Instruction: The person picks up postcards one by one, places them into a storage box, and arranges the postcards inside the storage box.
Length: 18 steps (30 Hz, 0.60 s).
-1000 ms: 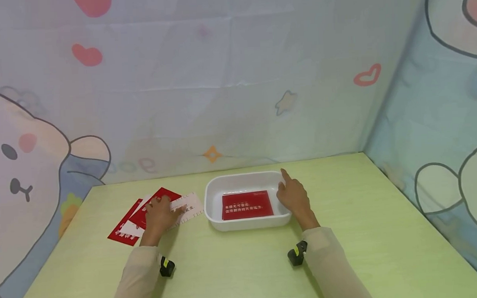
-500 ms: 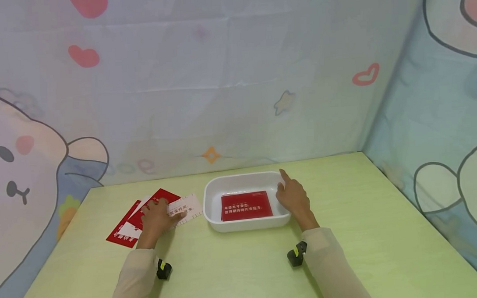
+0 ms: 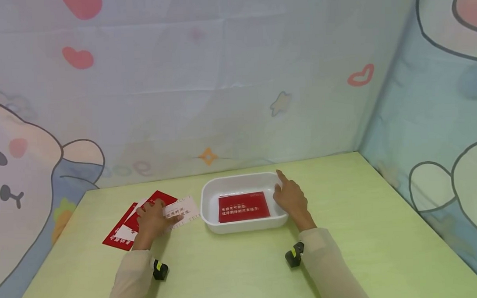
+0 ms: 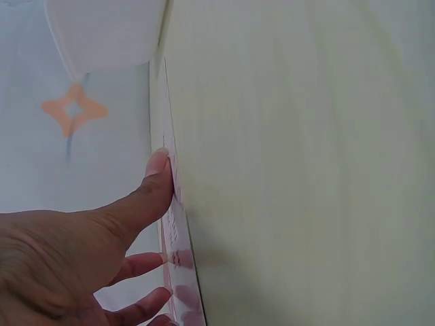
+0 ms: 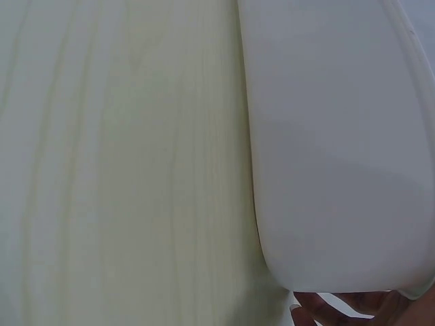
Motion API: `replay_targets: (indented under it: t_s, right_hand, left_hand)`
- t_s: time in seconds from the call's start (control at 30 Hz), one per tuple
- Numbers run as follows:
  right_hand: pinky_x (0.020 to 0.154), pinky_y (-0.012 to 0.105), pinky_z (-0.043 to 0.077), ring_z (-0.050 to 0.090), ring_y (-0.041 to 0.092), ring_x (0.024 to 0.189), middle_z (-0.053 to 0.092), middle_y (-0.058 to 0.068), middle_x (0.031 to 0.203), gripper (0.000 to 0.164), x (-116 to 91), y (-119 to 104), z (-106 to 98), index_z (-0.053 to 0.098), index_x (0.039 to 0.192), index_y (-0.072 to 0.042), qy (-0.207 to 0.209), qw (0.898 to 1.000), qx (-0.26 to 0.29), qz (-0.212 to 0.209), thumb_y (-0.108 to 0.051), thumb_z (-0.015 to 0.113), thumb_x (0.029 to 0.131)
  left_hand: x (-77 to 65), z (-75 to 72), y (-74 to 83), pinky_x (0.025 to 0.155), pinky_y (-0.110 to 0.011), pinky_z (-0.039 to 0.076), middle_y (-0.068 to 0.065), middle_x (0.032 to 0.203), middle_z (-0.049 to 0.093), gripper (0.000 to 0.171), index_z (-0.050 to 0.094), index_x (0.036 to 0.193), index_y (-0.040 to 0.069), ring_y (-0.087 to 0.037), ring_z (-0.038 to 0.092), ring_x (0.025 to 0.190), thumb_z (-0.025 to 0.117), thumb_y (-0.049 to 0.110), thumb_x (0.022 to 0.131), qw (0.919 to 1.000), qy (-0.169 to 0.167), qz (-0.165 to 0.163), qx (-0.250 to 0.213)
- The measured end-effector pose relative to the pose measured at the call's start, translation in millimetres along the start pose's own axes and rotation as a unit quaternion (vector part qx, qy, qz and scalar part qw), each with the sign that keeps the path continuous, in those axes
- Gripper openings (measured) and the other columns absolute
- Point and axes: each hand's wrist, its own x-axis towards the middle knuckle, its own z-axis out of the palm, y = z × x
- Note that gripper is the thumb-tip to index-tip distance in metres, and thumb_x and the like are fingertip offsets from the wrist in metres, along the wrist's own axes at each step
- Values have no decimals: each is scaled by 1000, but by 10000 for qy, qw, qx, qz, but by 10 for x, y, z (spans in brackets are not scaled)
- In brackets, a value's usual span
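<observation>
Head: my left hand (image 3: 152, 220) lies spread on the white card (image 3: 189, 208); dragging might carry the overlapping red cards (image 3: 164, 196) beside it. My right hand (image 3: 291, 200) meets the tray (image 3: 245, 227) rim; I can't tell its grip. Left wrist: bare table (image 4: 299, 170) beyond the card's edge. Right wrist: open table along the tray's wall.

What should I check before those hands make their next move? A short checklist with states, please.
1. Left hand touching the pale card: ok.
2. Firm hold on that card: cannot tell from these views.
3. Right hand at the white tray: ok.
4. Tray upright on the table: ok.
5. Red card lying inside the tray: ok.
6. Loose cards neatly squared up: not ok, they overlap at angles.
</observation>
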Motion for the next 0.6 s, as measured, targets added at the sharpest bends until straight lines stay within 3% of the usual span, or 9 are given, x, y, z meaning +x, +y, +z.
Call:
replay_targets:
  t_s: [0.43, 0.6]
  right_hand:
    - [49, 35, 42, 54, 29, 75, 57, 24, 120, 54, -2, 4, 10, 27, 148, -18, 48, 10000, 34, 66, -25, 40, 97]
    - [48, 34, 41, 53, 28, 73, 58, 22, 118, 54, 2, 4, 0, 28, 148, -20, 77, 10000, 20, 52, -26, 40, 96]
  left_hand:
    - [70, -62, -50, 90, -69, 29, -33, 105, 40, 72, 45, 109, -4, -52, 27, 105, 80, 43, 67, 9991, -350, -212, 65]
    - [88, -67, -51, 92, -70, 27, -35, 110, 39, 72, 47, 108, -6, -53, 26, 107, 78, 45, 68, 9987, -438, -260, 96]
